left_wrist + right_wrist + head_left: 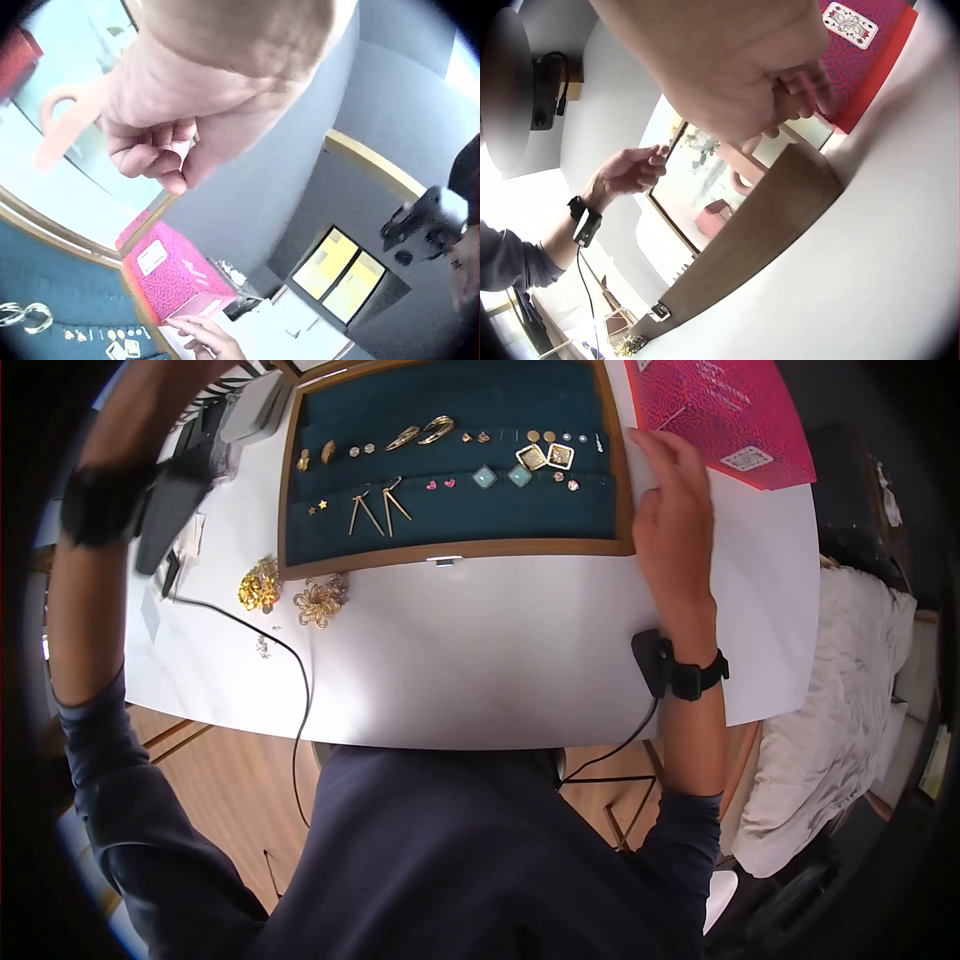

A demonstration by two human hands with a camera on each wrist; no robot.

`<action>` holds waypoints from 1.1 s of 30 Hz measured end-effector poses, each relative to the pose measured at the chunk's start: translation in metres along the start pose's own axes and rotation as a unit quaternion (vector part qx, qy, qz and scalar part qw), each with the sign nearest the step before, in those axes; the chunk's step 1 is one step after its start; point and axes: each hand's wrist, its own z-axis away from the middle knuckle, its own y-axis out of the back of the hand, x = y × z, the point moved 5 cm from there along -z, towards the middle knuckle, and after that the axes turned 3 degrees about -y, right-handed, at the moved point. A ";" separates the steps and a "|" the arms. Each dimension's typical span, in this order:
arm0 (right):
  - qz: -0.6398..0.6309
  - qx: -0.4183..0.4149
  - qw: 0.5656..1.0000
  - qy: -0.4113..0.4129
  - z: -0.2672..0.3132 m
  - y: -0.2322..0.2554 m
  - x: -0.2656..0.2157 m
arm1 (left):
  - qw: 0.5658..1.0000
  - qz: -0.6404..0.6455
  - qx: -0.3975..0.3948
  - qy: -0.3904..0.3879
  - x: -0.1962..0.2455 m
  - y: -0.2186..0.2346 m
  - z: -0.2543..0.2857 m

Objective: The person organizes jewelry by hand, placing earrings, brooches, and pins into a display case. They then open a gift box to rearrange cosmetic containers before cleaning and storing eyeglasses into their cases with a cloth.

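A wooden jewelry box [460, 550] lined in dark teal fabric lies open on the white table. Rows of earrings fill its lining, among them gold hoops [436, 430], teal square earrings [484, 477] and long gold bar earrings [396, 500]. Its glass lid [694, 172], framed in wood, stands raised. My left hand [195, 90] pinches the lid's frame near a corner with curled fingers; in the head view that hand is mostly cut off at the top. My right hand [675, 525] rests along the box's right side, fingers fairly straight, fingertips by the upper right rim.
A magenta patterned box [725, 415] lies behind my right hand. Gold jewelry bundles [260, 585] and small silver pieces [263, 648] sit in front of the jewelry box at left. A black cable [285, 645] crosses the table's left part. Grey cases [255, 408] stand back left.
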 end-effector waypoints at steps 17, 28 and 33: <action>-0.176 -0.071 0.976 -0.111 0.102 0.012 -0.109 | 0.942 -0.230 0.117 0.216 -0.139 0.137 0.323; -0.241 -0.253 0.929 0.121 0.116 -0.067 -0.235 | 0.945 -0.086 0.235 0.211 -0.138 -0.026 0.300; -0.202 -0.216 0.950 0.103 0.112 -0.068 -0.234 | 0.954 -0.033 0.232 0.187 -0.145 -0.050 0.274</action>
